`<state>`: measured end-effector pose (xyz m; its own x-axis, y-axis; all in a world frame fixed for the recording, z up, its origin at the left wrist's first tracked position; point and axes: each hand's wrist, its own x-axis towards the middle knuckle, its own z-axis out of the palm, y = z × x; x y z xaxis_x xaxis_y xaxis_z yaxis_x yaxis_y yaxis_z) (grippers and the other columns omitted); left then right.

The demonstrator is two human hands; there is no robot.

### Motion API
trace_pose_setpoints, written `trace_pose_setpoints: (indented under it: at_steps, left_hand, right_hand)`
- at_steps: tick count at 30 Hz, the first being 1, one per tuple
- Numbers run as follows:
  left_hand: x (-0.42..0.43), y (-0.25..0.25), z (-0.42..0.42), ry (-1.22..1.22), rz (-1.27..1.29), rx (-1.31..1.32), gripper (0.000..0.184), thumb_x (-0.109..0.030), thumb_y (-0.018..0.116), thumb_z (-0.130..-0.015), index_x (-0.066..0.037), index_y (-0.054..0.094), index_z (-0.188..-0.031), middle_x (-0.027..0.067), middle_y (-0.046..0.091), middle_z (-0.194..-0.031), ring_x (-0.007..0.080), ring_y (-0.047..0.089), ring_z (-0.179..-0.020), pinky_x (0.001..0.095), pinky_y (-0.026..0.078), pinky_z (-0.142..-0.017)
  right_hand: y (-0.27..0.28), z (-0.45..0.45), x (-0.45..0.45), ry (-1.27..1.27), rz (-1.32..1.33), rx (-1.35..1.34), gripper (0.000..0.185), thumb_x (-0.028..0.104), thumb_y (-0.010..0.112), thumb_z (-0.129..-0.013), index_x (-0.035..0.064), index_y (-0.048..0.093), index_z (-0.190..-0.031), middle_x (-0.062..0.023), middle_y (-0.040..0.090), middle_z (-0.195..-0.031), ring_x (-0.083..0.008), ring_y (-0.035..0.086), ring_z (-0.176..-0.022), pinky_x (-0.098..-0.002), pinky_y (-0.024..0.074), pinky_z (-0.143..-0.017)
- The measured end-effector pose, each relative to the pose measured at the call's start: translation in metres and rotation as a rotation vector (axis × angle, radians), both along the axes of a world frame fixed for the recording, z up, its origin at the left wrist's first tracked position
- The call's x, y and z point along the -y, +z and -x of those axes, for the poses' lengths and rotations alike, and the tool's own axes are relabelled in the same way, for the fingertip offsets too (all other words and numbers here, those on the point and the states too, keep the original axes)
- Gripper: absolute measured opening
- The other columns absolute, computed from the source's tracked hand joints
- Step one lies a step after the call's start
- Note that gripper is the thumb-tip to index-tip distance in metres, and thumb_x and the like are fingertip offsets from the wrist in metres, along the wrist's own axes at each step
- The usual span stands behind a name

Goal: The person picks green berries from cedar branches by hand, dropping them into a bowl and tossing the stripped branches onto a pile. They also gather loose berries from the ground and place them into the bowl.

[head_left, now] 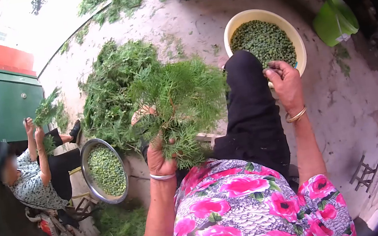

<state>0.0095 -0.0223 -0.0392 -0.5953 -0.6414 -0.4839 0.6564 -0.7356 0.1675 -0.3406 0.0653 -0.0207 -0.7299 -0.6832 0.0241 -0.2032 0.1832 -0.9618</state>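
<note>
A leafy evergreen branch [181, 95], with flat feathery sprays, is gripped near its stem by my left hand [159, 157]. It spreads in front of my lap and over my left knee. My right hand [286, 84] is at the near edge of a cream basin [301, 46], thumb and fingertips pinched together. Whatever is between those fingertips is too small to make out. Many small round green cones or berries [263, 42] lie in the basin, just beyond my right knee.
A heap of cut branches [111, 95] lies ahead to the left, with more greenery [120, 231] nearer. A co-worker [35, 176] sits at left, holding a sprig beside a metal basin [121, 195] of green pieces. A green bucket [335, 20] stands at right.
</note>
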Motion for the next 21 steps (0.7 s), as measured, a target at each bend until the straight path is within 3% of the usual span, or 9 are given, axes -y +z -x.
trace_pose_setpoints:
  at_steps: [4, 6, 10, 11, 14, 16, 18, 20, 21]
  left_hand:
    - [0.003, 0.011, 0.003, -0.047, 0.016, -0.046, 0.024, -0.018, 0.053, -0.093, -0.005, 0.054, -0.113, 0.0174, 0.062, -0.086, 0.0291, 0.063, -0.062, 0.0453, 0.056, -0.052]
    - [0.004, 0.017, 0.008, -0.023, 0.007, -0.031, 0.023, -0.016, 0.053, -0.093, -0.005, 0.055, -0.114, 0.0162, 0.063, -0.089, 0.0284, 0.065, -0.068, 0.0465, 0.057, -0.053]
    - [0.01, 0.018, 0.019, -0.032, 0.115, -0.049, 0.024, -0.011, 0.056, -0.091, -0.004, 0.058, -0.114, 0.0122, 0.065, -0.101, 0.0248, 0.065, -0.08, 0.0424, 0.058, -0.058]
    - [0.014, 0.016, 0.019, 0.021, 0.122, 0.047, 0.025, -0.009, 0.058, -0.089, -0.004, 0.058, -0.114, 0.0118, 0.065, -0.102, 0.0237, 0.065, -0.08, 0.0396, 0.058, -0.061]
    - [0.029, 0.011, 0.017, 0.108, 0.213, 0.253, 0.028, -0.007, 0.06, -0.088, -0.004, 0.058, -0.115, 0.0114, 0.064, -0.105, 0.0225, 0.065, -0.08, 0.0373, 0.058, -0.066]
    - [0.042, 0.008, 0.016, 0.156, 0.372, 0.479, 0.03, -0.007, 0.058, -0.089, -0.002, 0.056, -0.118, 0.0114, 0.063, -0.11, 0.0223, 0.066, -0.083, 0.0383, 0.057, -0.072]
    - [0.056, 0.02, 0.022, -0.042, 0.457, 0.589, 0.029, -0.001, 0.059, -0.086, 0.0, 0.059, -0.115, 0.0082, 0.066, -0.104, 0.0189, 0.064, -0.088, 0.0336, 0.053, -0.08]
    - [0.049, -0.01, 0.019, -0.22, 0.525, 0.904, 0.036, 0.001, 0.061, -0.082, 0.004, 0.057, -0.117, 0.0078, 0.065, -0.101, 0.015, 0.062, -0.086, 0.0276, 0.051, -0.076]
    - [0.042, -0.022, 0.015, -0.449, 0.577, 1.011, 0.037, 0.002, 0.062, -0.08, 0.007, 0.057, -0.116, 0.0079, 0.065, -0.097, 0.0136, 0.061, -0.081, 0.0264, 0.05, -0.071]
  right_hand:
    - [0.018, -0.029, 0.015, 0.164, 0.167, -0.013, 0.022, 0.004, 0.064, -0.083, -0.0058, 0.062, -0.102, -0.0086, 0.067, -0.084, -0.0104, 0.062, -0.075, -0.0238, 0.0504, -0.069]
    - [0.028, -0.052, 0.028, 0.223, 0.255, 0.035, 0.027, 0.006, 0.068, -0.081, -0.0059, 0.062, -0.104, -0.009, 0.067, -0.084, -0.0106, 0.062, -0.075, -0.0252, 0.0506, -0.07]
    - [0.043, -0.068, 0.066, 0.73, 0.217, 0.26, 0.031, 0.009, 0.073, -0.077, -0.0046, 0.063, -0.104, -0.0059, 0.068, -0.082, -0.0078, 0.059, -0.071, -0.0251, 0.049, -0.064]
    - [0.043, -0.073, 0.075, 0.721, 0.13, 0.427, 0.021, 0.006, 0.071, -0.078, -0.0035, 0.066, -0.096, -0.0029, 0.067, -0.075, -0.0057, 0.056, -0.065, -0.0251, 0.0458, -0.057]
    - [0.043, -0.081, 0.109, 0.571, 0.187, 0.412, 0.012, 0.003, 0.069, -0.077, -0.0036, 0.067, -0.087, -0.0037, 0.066, -0.069, -0.0054, 0.053, -0.06, -0.0264, 0.0445, -0.054]
    - [0.028, -0.062, 0.136, 0.466, 0.017, 0.072, 0.017, 0.007, 0.07, -0.074, -0.0055, 0.067, -0.085, -0.0099, 0.066, -0.068, -0.0095, 0.058, -0.063, -0.0289, 0.0477, -0.058]
    - [0.012, -0.05, 0.165, 0.335, -0.023, 0.043, 0.02, 0.012, 0.07, -0.074, -0.0063, 0.067, -0.083, -0.0126, 0.066, -0.067, -0.0139, 0.06, -0.064, -0.03, 0.048, -0.061]
    - [0.009, -0.043, 0.194, 0.371, -0.062, 0.017, 0.021, 0.013, 0.069, -0.075, -0.0067, 0.067, -0.082, -0.0139, 0.066, -0.067, -0.0159, 0.061, -0.064, -0.0305, 0.0483, -0.062]
    - [0.005, -0.041, 0.206, 0.401, -0.1, -0.003, 0.023, 0.015, 0.068, -0.075, -0.007, 0.067, -0.082, -0.0153, 0.066, -0.067, -0.0178, 0.062, -0.064, -0.0311, 0.0485, -0.062]
